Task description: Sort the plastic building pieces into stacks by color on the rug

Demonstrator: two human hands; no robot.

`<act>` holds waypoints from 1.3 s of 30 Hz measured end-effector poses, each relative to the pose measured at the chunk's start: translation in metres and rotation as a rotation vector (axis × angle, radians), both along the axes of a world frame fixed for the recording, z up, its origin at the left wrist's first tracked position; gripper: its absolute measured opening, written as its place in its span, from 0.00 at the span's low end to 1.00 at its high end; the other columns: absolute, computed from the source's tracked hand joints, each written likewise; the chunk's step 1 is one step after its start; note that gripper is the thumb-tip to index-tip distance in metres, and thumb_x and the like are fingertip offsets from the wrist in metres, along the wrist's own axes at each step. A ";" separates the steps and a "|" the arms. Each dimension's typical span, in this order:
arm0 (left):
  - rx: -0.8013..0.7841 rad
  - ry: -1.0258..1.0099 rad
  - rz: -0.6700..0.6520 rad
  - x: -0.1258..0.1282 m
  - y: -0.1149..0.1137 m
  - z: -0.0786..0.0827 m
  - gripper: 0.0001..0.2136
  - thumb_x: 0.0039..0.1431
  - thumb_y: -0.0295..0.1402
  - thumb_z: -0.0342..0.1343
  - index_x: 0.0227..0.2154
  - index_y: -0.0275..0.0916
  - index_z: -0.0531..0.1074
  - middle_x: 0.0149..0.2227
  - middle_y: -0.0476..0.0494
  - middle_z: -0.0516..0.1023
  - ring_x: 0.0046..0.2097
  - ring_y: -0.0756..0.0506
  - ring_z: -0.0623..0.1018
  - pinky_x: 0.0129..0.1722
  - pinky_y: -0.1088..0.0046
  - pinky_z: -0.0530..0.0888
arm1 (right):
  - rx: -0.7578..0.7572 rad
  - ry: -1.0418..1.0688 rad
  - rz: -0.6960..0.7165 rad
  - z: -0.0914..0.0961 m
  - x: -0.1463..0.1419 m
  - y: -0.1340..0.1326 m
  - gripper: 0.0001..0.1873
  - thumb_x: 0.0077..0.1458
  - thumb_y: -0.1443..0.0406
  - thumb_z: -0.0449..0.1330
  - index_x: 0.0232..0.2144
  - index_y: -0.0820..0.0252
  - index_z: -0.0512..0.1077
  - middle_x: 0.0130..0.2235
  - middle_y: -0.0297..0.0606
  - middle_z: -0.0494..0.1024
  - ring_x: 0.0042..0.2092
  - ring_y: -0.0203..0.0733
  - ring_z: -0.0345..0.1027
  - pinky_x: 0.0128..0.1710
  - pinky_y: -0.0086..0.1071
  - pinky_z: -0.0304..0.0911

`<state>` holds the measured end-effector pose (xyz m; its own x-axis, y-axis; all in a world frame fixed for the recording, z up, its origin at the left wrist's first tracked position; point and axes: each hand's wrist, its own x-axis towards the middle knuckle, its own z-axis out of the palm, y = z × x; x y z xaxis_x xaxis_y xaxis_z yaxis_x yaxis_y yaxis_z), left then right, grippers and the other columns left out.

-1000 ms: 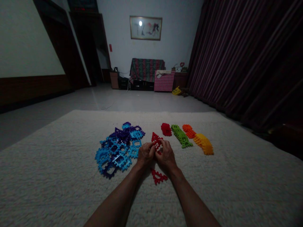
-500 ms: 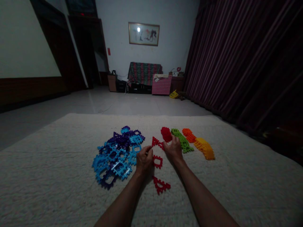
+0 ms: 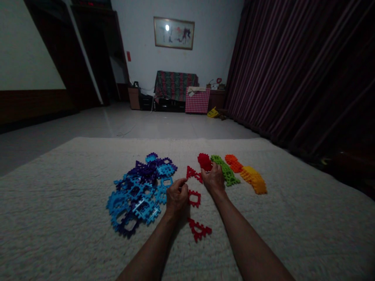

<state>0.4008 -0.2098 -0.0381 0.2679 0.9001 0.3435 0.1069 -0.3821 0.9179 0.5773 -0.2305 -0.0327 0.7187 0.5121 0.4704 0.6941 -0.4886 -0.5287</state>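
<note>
My left hand [image 3: 177, 196] is low over the mat with its fingers loosely bent. Index finger and thumb are apart, and I see nothing between them. Close to its fingertips lies a red triangular interlocking piece [image 3: 191, 173], and beside its palm a red square frame piece [image 3: 194, 198]. My right hand [image 3: 215, 179] is at the near end of a stack of red interlocking pieces [image 3: 204, 161], thumb on one side and fingers on the other. Another red triangle [image 3: 199, 230] lies nearer me, between my forearms.
Left is a loose heap of blue and purple interlocking pieces [image 3: 142, 189]. To the right lie a row of green pieces [image 3: 225, 171], orange pieces [image 3: 233, 162] and yellow pieces [image 3: 254, 179]. All rest on a pale textured mat [image 3: 73, 234]. A dark curtain [image 3: 278, 70] hangs at right.
The view has tilted down and shifted slightly. Both hands keep nearly the same places by the red pieces; the left has drawn back slightly from the red triangle.
</note>
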 end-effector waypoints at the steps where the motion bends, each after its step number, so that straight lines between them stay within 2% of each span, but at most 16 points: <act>1: -0.010 -0.008 0.001 0.000 0.000 0.000 0.12 0.54 0.28 0.53 0.37 0.37 0.80 0.36 0.43 0.84 0.37 0.45 0.81 0.41 0.69 0.77 | -0.005 -0.001 -0.009 -0.001 0.000 0.001 0.26 0.55 0.58 0.62 0.52 0.67 0.67 0.47 0.53 0.72 0.46 0.53 0.70 0.44 0.39 0.64; 7: -0.028 -0.031 0.000 0.001 0.001 -0.001 0.13 0.53 0.27 0.52 0.36 0.35 0.81 0.34 0.42 0.83 0.37 0.45 0.81 0.41 0.69 0.77 | 0.072 -0.059 -0.004 -0.007 0.003 0.003 0.28 0.54 0.57 0.63 0.52 0.67 0.66 0.47 0.53 0.71 0.45 0.52 0.69 0.43 0.39 0.63; 14: -0.010 -0.003 0.003 0.000 0.003 -0.002 0.15 0.52 0.25 0.49 0.35 0.36 0.80 0.32 0.43 0.82 0.35 0.45 0.80 0.40 0.69 0.76 | 0.172 -0.010 0.126 -0.005 -0.003 -0.013 0.13 0.55 0.64 0.55 0.42 0.64 0.72 0.42 0.48 0.73 0.40 0.47 0.68 0.43 0.39 0.64; 16: -0.002 0.002 -0.001 0.000 0.005 -0.004 0.16 0.51 0.25 0.48 0.36 0.36 0.80 0.32 0.43 0.82 0.35 0.45 0.80 0.40 0.69 0.76 | 0.194 0.043 0.243 -0.004 -0.008 -0.024 0.10 0.55 0.65 0.54 0.37 0.62 0.73 0.38 0.45 0.75 0.37 0.45 0.69 0.42 0.38 0.65; 19: -0.004 -0.001 0.006 0.000 0.007 -0.006 0.17 0.52 0.25 0.46 0.38 0.36 0.80 0.32 0.43 0.81 0.35 0.45 0.80 0.39 0.68 0.76 | 0.183 0.107 0.516 0.000 -0.020 -0.044 0.08 0.54 0.66 0.55 0.34 0.60 0.73 0.35 0.40 0.76 0.37 0.42 0.70 0.40 0.36 0.65; 22: -0.006 -0.003 0.027 0.000 0.008 -0.006 0.18 0.52 0.25 0.46 0.38 0.35 0.80 0.32 0.42 0.81 0.35 0.45 0.80 0.39 0.67 0.76 | 0.082 0.141 0.787 0.007 -0.036 -0.064 0.09 0.52 0.66 0.57 0.37 0.59 0.73 0.38 0.39 0.75 0.37 0.40 0.70 0.40 0.34 0.66; 25: -0.018 -0.012 0.035 0.000 0.008 -0.007 0.17 0.52 0.26 0.46 0.38 0.34 0.79 0.31 0.42 0.81 0.35 0.44 0.80 0.39 0.67 0.76 | -0.047 0.085 0.946 0.015 -0.048 -0.079 0.17 0.49 0.67 0.62 0.44 0.57 0.72 0.45 0.40 0.74 0.44 0.43 0.69 0.46 0.37 0.65; 28: -0.042 -0.033 0.025 0.001 0.007 -0.007 0.17 0.52 0.27 0.46 0.38 0.35 0.79 0.32 0.43 0.81 0.35 0.45 0.79 0.37 0.68 0.76 | -0.110 -0.016 0.965 0.019 -0.054 -0.086 0.22 0.45 0.69 0.64 0.45 0.56 0.72 0.48 0.40 0.74 0.48 0.45 0.66 0.51 0.41 0.62; 33: -0.068 -0.062 0.030 0.002 0.008 -0.010 0.16 0.53 0.27 0.47 0.38 0.36 0.79 0.31 0.44 0.80 0.34 0.46 0.79 0.36 0.70 0.77 | -0.059 -0.068 0.934 0.015 -0.056 -0.080 0.06 0.57 0.67 0.58 0.37 0.58 0.73 0.41 0.40 0.76 0.44 0.43 0.68 0.48 0.38 0.62; 36: -0.085 -0.073 0.005 0.003 0.010 -0.014 0.17 0.53 0.28 0.46 0.39 0.36 0.79 0.31 0.44 0.80 0.35 0.46 0.79 0.36 0.69 0.77 | 0.014 0.012 0.865 0.010 -0.055 -0.075 0.10 0.63 0.64 0.52 0.40 0.58 0.73 0.38 0.39 0.78 0.40 0.41 0.70 0.43 0.35 0.63; 39: -0.094 -0.080 -0.007 0.003 0.011 -0.016 0.17 0.53 0.29 0.46 0.40 0.36 0.79 0.32 0.43 0.80 0.34 0.46 0.79 0.34 0.69 0.77 | 0.103 0.198 0.716 0.007 -0.050 -0.072 0.14 0.65 0.62 0.50 0.48 0.58 0.70 0.33 0.35 0.78 0.32 0.38 0.72 0.35 0.31 0.64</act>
